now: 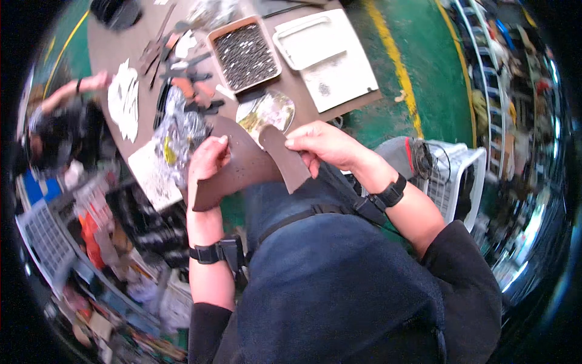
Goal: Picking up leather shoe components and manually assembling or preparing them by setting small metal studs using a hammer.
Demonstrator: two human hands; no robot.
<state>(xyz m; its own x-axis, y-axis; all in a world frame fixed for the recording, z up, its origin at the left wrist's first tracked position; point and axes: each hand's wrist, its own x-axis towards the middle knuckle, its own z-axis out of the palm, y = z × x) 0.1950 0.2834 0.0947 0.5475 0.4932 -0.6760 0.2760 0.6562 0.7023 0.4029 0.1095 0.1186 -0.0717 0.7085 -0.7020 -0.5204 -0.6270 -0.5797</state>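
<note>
Above my lap I hold up a curved, flat, dark brown piece that looks like leather (245, 161), with a few small holes in it. My left hand (208, 159) is closed on its left part, thumb on top. My right hand (324, 145) pinches a narrow strip-like brown end (284, 159) between thumb and fingers. Whether this strip is a separate piece or a bent part of the same one, I cannot tell. Just beyond the brown piece, a round shiny dish (276, 112) lies at the table's near edge.
On the brown table (121, 45) stands a tray (277, 64) of small dark pieces. A white lidlike tray (309, 45) rests on a white board (345, 82). Crumpled plastic bags (182, 127) and brown scraps (194, 79) lie left. Another person's arm (66, 94) reaches in; a white crate (448, 182) stands right.
</note>
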